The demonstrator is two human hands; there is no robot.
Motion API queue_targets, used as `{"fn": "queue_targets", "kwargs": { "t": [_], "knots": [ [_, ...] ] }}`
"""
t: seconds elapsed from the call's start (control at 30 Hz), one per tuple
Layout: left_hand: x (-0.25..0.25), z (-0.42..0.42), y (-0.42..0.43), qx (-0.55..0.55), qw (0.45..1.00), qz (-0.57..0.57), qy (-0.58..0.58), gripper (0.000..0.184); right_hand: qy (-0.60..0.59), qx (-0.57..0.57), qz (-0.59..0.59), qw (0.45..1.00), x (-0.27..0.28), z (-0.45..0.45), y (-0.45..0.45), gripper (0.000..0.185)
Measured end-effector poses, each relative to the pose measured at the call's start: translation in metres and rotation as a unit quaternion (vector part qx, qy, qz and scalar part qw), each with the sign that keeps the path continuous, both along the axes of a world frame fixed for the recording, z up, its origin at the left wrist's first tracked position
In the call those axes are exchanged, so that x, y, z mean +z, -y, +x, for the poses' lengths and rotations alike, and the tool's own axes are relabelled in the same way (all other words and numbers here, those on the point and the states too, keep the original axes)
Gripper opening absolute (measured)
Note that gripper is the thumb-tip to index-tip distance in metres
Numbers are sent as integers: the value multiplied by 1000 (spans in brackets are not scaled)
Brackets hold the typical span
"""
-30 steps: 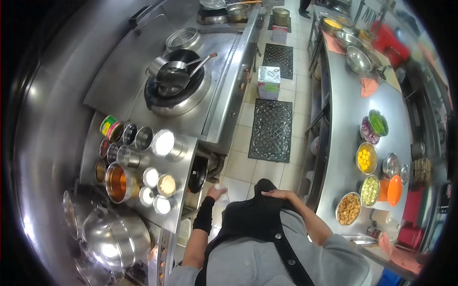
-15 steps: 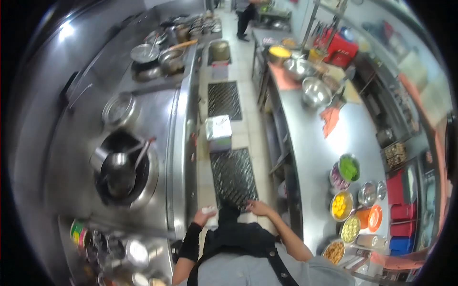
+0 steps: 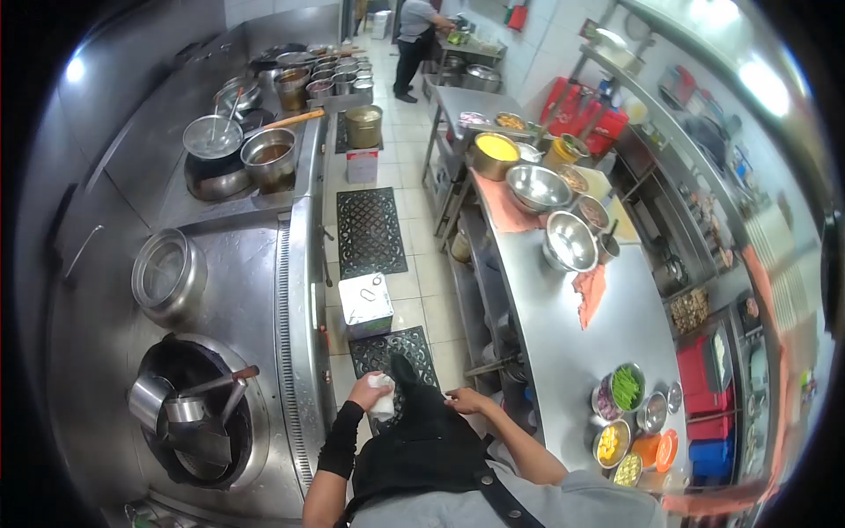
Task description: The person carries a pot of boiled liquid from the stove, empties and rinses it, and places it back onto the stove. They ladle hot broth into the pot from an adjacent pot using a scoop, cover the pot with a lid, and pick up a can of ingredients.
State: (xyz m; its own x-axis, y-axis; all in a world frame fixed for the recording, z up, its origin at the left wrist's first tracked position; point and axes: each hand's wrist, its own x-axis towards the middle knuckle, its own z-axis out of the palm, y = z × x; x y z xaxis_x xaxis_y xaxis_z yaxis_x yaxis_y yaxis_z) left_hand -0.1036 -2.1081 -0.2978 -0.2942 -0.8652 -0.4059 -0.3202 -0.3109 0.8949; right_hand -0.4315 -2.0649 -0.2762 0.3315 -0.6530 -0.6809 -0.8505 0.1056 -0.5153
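Note:
My left hand is closed around a crumpled white cloth, held low in front of my body. A black sleeve covers that wrist. My right hand is beside my black apron, its fingers curled together; whether anything is in them is hidden. Below and ahead of both hands, a black floor mat lies in the aisle, partly behind my foot. A white-topped box stands at that mat's far end.
To the left, a wok holding ladles and a metal pot sit on the steel range. The steel counter on the right carries bowls of chopped food and empty metal bowls. Farther along the aisle stand a tall pot and another person.
My view has shifted forward and up, so the aisle box and counter bowls appear lower and the far person shows more fully. The white cloth stays in my left hand.

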Motion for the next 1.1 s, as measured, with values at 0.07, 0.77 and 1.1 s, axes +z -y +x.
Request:
{"fn": "queue_targets", "kwargs": {
  "t": [0.07,0.77,1.1],
  "knots": [
    [9,14,5,-2,1000,-19,10,60,16,55,-16,998,-10,26,42,55],
    [45,52,55,483,839,216,-123,59,56,655,-211,724,-186,304,378,72],
    [13,-1,-5,557,778,289,24,69,92,777,-229,580,-194,351,355,52]
  ]
}}
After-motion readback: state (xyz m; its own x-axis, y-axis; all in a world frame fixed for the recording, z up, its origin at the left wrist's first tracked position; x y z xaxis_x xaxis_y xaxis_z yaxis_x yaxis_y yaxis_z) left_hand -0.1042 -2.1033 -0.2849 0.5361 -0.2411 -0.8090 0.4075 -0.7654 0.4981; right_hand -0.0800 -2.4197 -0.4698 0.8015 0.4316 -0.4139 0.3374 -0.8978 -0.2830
